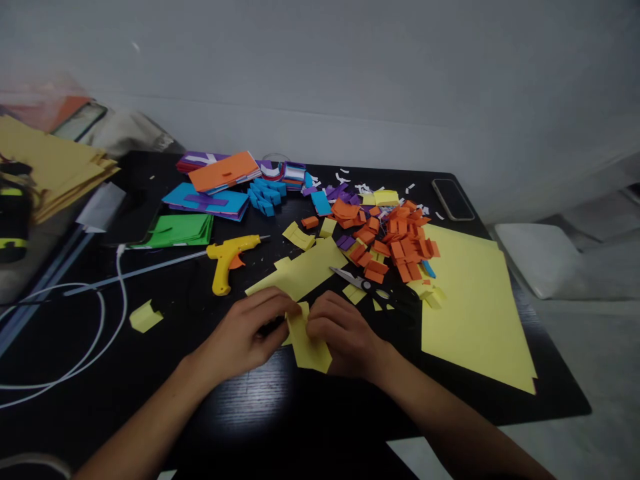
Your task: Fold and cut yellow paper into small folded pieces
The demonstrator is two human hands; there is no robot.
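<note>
Between my hands, low over the black table, is a small folded piece of yellow paper (pixel 306 343). My left hand (pixel 249 328) pinches its upper left edge with thumb and fingers. Curled fingers of my right hand (pixel 349 333) grip its right side; the right thumb is hidden. Just beyond lies a longer yellow paper strip (pixel 313 267). A pair of scissors (pixel 367 285), slightly parted at the blades, rests near my right hand, with its dark handles hard to make out. Left of the strip lies a yellow glue gun (pixel 227 260) with an orange trigger.
Folded orange paper pieces (pixel 405 240) are heaped behind the scissors. Large yellow sheets (pixel 473 307) lie to the right, below a phone (pixel 453 199). Stacks of blue paper (pixel 200 200) and green paper (pixel 183 229) stand at back left. A white cable (pixel 123 313) loops along the left side.
</note>
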